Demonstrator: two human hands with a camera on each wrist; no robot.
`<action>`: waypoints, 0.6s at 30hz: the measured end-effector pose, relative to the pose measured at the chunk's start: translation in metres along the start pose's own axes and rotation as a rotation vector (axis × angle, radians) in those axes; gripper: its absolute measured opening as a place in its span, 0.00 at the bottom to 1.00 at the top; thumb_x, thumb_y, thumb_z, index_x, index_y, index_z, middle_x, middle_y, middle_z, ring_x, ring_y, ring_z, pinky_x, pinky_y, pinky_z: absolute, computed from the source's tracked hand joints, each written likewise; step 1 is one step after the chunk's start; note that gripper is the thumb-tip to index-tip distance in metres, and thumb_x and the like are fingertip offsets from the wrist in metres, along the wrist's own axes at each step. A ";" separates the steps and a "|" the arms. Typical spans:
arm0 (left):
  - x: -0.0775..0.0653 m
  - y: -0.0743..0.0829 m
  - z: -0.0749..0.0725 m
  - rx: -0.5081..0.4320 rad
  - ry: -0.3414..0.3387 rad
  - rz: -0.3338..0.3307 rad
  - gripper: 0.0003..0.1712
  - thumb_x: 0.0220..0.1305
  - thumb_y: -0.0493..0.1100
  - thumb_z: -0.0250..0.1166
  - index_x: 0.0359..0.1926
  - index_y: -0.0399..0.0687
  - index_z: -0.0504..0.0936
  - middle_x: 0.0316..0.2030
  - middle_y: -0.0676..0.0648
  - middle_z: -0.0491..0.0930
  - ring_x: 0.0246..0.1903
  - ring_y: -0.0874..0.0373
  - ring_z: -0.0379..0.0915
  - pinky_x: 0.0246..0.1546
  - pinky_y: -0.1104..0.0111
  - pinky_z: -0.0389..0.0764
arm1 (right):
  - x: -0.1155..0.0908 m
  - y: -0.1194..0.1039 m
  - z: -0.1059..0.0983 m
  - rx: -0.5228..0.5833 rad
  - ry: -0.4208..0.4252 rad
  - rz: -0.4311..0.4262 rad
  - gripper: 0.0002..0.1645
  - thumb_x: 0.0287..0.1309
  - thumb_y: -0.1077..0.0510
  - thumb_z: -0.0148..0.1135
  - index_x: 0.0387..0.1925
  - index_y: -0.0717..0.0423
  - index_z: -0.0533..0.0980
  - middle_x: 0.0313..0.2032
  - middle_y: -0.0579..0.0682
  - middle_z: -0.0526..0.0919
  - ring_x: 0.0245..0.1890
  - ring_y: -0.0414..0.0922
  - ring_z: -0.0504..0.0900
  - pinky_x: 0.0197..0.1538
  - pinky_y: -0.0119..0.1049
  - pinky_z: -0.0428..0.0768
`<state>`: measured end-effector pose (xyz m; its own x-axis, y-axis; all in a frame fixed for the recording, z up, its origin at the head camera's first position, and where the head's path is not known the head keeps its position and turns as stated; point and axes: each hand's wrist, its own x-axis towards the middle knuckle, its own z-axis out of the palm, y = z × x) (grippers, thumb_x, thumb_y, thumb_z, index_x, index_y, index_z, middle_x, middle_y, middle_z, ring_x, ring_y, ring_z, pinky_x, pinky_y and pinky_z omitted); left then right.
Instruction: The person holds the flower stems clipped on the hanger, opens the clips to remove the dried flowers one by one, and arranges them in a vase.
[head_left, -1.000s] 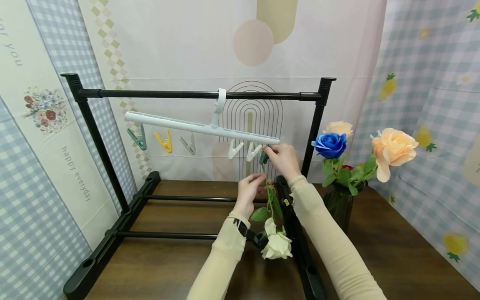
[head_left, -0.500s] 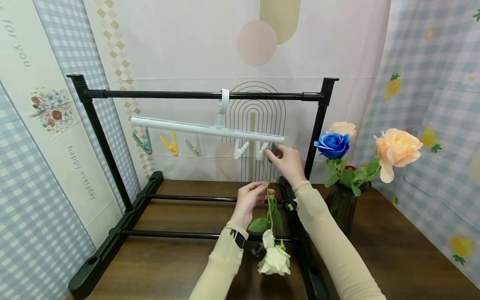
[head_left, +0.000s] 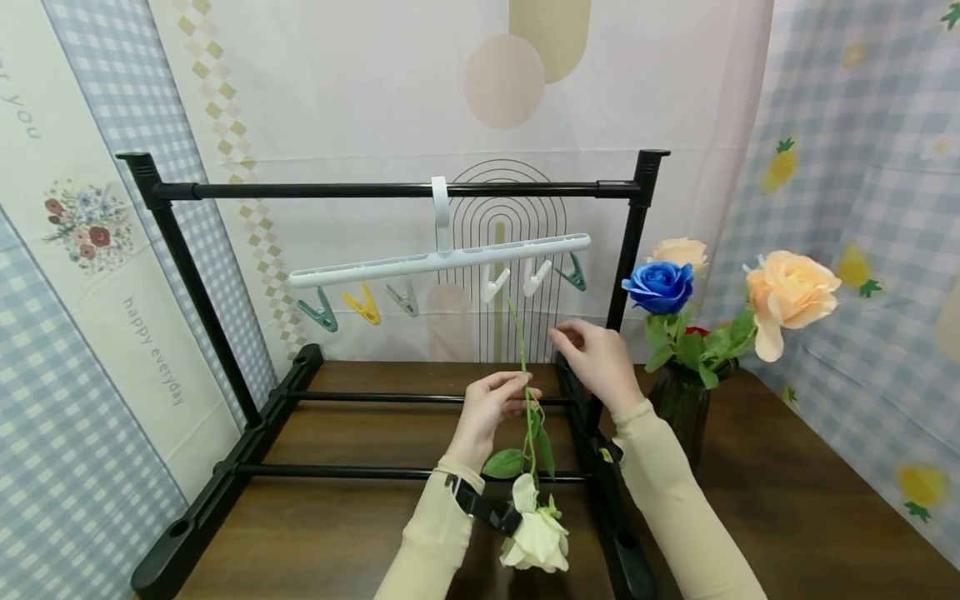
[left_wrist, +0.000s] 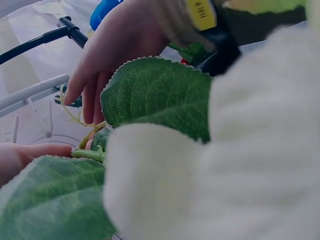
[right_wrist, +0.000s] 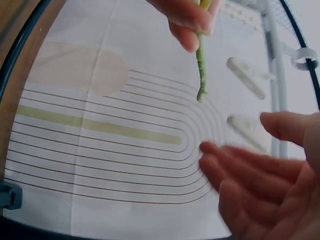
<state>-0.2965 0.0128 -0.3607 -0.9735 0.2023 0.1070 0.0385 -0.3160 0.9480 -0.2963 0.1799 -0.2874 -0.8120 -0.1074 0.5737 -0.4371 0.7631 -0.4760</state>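
A white rose [head_left: 537,540] hangs head down, its stem pinched between the thumb and fingers of my left hand [head_left: 483,412]. The bare stem end points up, just below the white clips [head_left: 495,283] of a pale blue hanger [head_left: 390,265]; in the right wrist view the cut stem [right_wrist: 201,75] touches no clip. My right hand [head_left: 600,362] is beside the stem, below the green clip [head_left: 574,273] at the hanger's right end. Its fingers are apart and hold nothing in the right wrist view. Petals and leaves [left_wrist: 157,95] cover much of the left wrist view.
The hanger hooks over the top bar [head_left: 300,191] of a black rack standing on a wooden table [head_left: 360,525]. Green, yellow [head_left: 362,304] and grey clips hang on its left half. To the right, a dark vase [head_left: 678,417] holds blue and peach roses [head_left: 791,292].
My right hand has let go of the green clip and drawn down and right. The hanger's right end has swung up. My left hand has lowered the rose slightly.
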 end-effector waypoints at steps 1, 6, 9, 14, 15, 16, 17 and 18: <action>-0.001 0.001 -0.001 0.002 -0.004 -0.001 0.16 0.66 0.43 0.63 0.49 0.37 0.82 0.25 0.54 0.87 0.25 0.65 0.83 0.32 0.72 0.77 | -0.005 0.000 -0.001 0.001 0.016 -0.046 0.18 0.67 0.51 0.57 0.49 0.59 0.81 0.40 0.56 0.88 0.34 0.50 0.85 0.40 0.46 0.82; -0.006 0.009 -0.003 0.040 -0.038 0.027 0.18 0.66 0.43 0.63 0.50 0.34 0.81 0.25 0.54 0.87 0.25 0.64 0.83 0.33 0.73 0.77 | -0.026 0.001 0.000 -0.009 0.122 -0.397 0.09 0.57 0.64 0.66 0.41 0.57 0.83 0.35 0.51 0.88 0.27 0.42 0.79 0.31 0.36 0.78; -0.009 0.014 -0.004 0.074 -0.063 0.032 0.16 0.64 0.43 0.64 0.48 0.35 0.82 0.24 0.54 0.87 0.25 0.64 0.83 0.33 0.73 0.76 | -0.036 0.005 0.002 -0.025 0.174 -0.599 0.12 0.51 0.67 0.70 0.40 0.57 0.84 0.36 0.50 0.87 0.35 0.43 0.82 0.37 0.37 0.81; -0.016 0.022 -0.004 0.152 -0.117 0.010 0.15 0.63 0.42 0.66 0.46 0.36 0.83 0.25 0.55 0.87 0.27 0.64 0.83 0.37 0.70 0.79 | -0.046 0.011 0.006 -0.035 0.256 -0.817 0.06 0.60 0.63 0.63 0.38 0.56 0.84 0.36 0.49 0.86 0.38 0.44 0.83 0.40 0.39 0.80; -0.017 0.023 -0.003 0.168 -0.127 0.007 0.15 0.63 0.41 0.65 0.46 0.35 0.83 0.25 0.55 0.87 0.27 0.65 0.83 0.37 0.70 0.79 | -0.047 0.011 0.007 -0.040 0.268 -0.848 0.07 0.63 0.61 0.60 0.38 0.56 0.84 0.36 0.49 0.86 0.38 0.44 0.83 0.40 0.38 0.79; -0.018 0.024 -0.003 0.182 -0.136 0.000 0.15 0.63 0.41 0.65 0.46 0.34 0.83 0.26 0.54 0.87 0.28 0.65 0.83 0.38 0.69 0.80 | -0.048 0.011 0.008 -0.043 0.278 -0.878 0.10 0.66 0.60 0.57 0.37 0.57 0.84 0.36 0.49 0.86 0.38 0.45 0.82 0.40 0.38 0.78; -0.018 0.025 -0.004 0.200 -0.143 -0.005 0.15 0.63 0.40 0.65 0.46 0.33 0.83 0.26 0.55 0.87 0.28 0.65 0.83 0.38 0.70 0.79 | -0.048 0.012 0.008 -0.049 0.279 -0.904 0.12 0.68 0.59 0.54 0.37 0.57 0.84 0.37 0.49 0.86 0.38 0.44 0.82 0.40 0.38 0.78; -0.019 0.026 -0.004 0.216 -0.146 -0.006 0.15 0.63 0.40 0.64 0.46 0.32 0.83 0.26 0.55 0.87 0.28 0.65 0.82 0.38 0.70 0.79 | -0.048 0.012 0.009 -0.057 0.269 -0.925 0.14 0.70 0.58 0.52 0.37 0.57 0.84 0.37 0.49 0.85 0.39 0.45 0.82 0.41 0.38 0.78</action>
<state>-0.2777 -0.0029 -0.3390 -0.9315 0.3402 0.1283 0.0954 -0.1118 0.9891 -0.2655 0.1882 -0.3269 -0.0365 -0.5374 0.8425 -0.8346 0.4801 0.2701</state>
